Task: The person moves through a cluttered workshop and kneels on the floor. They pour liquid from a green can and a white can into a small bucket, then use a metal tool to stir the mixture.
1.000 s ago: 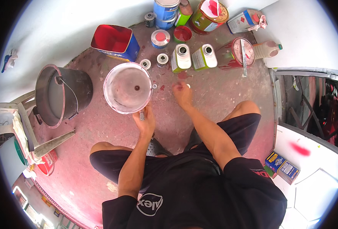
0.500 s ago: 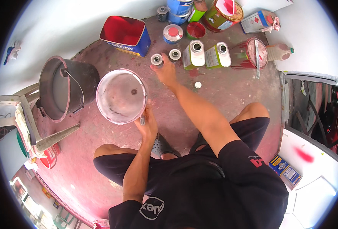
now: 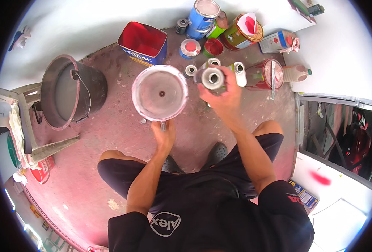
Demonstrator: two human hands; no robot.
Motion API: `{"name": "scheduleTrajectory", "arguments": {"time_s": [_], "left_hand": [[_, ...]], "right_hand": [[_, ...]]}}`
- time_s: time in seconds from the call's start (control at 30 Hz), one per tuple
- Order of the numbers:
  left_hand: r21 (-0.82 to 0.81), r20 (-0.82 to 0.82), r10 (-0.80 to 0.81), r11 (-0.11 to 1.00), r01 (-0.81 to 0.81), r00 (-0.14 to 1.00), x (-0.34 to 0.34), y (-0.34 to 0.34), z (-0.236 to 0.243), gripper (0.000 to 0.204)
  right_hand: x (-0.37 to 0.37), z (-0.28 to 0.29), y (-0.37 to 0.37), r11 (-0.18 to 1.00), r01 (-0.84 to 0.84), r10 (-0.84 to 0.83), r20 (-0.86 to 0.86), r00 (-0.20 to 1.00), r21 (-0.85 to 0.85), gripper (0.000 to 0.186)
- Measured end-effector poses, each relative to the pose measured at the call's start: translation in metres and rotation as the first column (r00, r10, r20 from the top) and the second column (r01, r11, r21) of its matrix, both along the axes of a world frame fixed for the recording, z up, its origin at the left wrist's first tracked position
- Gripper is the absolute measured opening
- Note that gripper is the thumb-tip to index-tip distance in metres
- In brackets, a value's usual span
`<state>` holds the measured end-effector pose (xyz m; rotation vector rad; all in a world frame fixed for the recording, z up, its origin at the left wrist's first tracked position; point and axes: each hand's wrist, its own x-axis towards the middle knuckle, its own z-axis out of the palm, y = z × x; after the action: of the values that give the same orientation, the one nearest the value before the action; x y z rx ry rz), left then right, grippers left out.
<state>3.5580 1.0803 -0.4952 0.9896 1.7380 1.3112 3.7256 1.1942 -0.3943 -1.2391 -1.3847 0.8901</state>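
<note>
Head view: reddish floor [image 3: 81,164] meets white walls [image 3: 93,25] beyond both hands [image 3: 229,101].

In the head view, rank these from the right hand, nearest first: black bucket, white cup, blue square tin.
1. White cup, left of the right hand.
2. Blue square tin, ahead and farther left.
3. Black bucket, far left.
</note>
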Motion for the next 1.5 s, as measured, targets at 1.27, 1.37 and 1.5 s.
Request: {"name": "scheduleTrajectory", "arguments": {"time_s": [1.27, 1.37, 1.5], "left_hand": [[0.038, -0.075, -0.259, 0.964, 0.262, 0.963, 0.035, -0.003, -0.003, 0.047], [0.012, -0.064, -0.261, 0.965, 0.262, 0.963, 0.036, -0.001, 0.001, 0.047], [0.009, -0.065, -0.276, 0.961, 0.278, 0.959, 0.036, -0.001, 0.002, 0.049]], "right_hand": [[0.045, 0.173, -0.011, 0.805, -0.545, -0.093, 0.957, 0.276, 0.236, 0.077], [0.043, 0.174, -0.012, 0.803, -0.547, -0.103, 0.959, 0.265, 0.237, 0.076], [0.041, 0.178, -0.014, 0.806, -0.544, -0.106, 0.961, 0.255, 0.233, 0.075]]}}
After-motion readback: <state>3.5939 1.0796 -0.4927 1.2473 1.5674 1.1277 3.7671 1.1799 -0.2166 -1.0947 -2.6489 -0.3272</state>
